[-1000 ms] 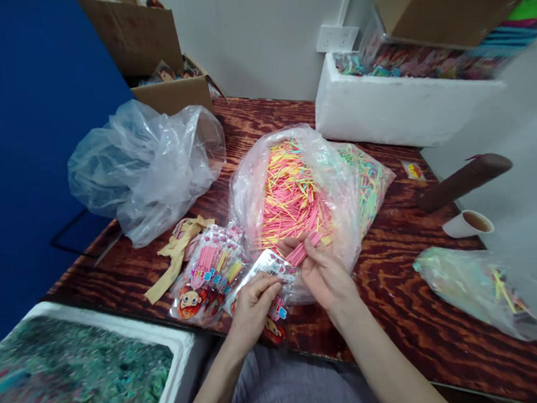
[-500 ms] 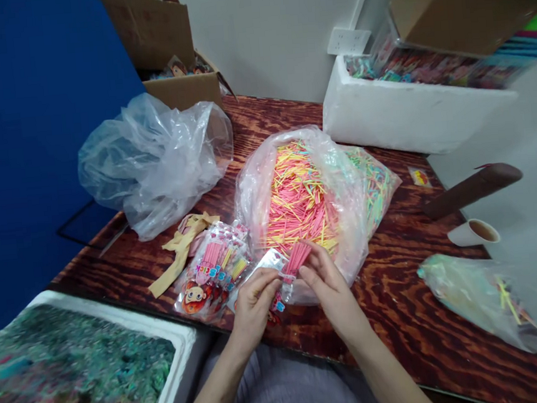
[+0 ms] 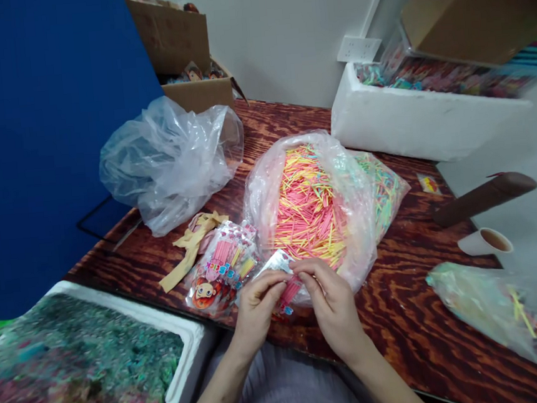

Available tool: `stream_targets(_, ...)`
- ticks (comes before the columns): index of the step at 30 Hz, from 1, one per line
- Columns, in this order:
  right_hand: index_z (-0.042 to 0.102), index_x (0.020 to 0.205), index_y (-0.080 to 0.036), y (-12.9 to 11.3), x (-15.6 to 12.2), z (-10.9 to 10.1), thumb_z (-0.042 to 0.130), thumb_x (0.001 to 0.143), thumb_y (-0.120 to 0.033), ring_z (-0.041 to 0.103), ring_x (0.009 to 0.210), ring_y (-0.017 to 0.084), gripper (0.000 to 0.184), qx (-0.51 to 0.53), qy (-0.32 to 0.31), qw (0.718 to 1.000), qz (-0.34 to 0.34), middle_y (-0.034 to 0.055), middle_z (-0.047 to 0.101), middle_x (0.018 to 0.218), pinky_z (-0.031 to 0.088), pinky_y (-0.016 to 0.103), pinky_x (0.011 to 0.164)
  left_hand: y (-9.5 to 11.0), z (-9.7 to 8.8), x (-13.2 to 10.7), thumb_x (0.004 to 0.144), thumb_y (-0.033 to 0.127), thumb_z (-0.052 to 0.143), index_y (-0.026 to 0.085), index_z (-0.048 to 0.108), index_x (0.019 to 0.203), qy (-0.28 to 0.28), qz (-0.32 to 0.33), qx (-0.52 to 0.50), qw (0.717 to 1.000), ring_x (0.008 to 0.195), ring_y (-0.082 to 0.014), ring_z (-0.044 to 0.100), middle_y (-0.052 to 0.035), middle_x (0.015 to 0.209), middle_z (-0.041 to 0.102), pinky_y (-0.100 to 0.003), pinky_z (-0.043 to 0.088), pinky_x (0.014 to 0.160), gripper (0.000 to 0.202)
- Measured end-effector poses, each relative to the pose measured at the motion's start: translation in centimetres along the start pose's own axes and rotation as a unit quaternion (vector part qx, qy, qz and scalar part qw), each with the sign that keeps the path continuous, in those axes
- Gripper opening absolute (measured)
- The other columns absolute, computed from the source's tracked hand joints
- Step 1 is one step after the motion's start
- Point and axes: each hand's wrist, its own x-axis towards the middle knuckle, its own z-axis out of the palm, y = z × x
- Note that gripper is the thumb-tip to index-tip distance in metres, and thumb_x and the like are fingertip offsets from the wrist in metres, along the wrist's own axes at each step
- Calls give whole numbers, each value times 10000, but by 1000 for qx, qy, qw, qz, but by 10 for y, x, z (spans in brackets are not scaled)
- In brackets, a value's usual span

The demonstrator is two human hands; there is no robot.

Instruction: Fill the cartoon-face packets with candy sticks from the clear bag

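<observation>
Over the red-brown table (image 3: 401, 315), a silver-topped pouch (image 3: 277, 261) shows pink sticks (image 3: 289, 294).

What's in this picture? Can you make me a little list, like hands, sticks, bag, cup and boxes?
Left hand: pinching a shiny packet
Right hand: fingertips at the same packet, grip partly hidden
Pink sticks: a bunch between the hands
Big bag: clear, open, full of mostly pink and yellow sticks
Cup: white, tilted, brown inside
Boxes: cardboard box at back left, white box at back right
Table: reddish-brown, wood-patterned
</observation>
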Motion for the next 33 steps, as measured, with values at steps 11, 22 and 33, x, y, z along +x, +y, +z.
stream_targets(11,664,962,-251,-9,-5,6,527,927,-232,540,1066,237,143,-37,-136,990,-18,70,625,1090,420,382,918,15,-15,-6,851,356,618,177,706,952,-34,-106,-30,993,914,-201,644,-65,952,710,-307,505,851,223)
stream_targets(22,648,859,-209,58,37,-16,532,913,-295,612,821,207,154,78,-41,991,98,30,659,820,466,326,769,37,-71,-12,785,379,685,180,670,839,58,-88,39,994,753,-167,609,-31,814,659,-249,486,670,207)
stream_targets(33,618,1187,-211,97,103,-13,472,891,-92,425,1200,295,351,-535,-122,820,-163,140,574,1243,378,406,925,-13,-77,47,913,271,413,178,595,872,269,73,553,785,919,-277,560,-107,921,627,-408,440,832,209)
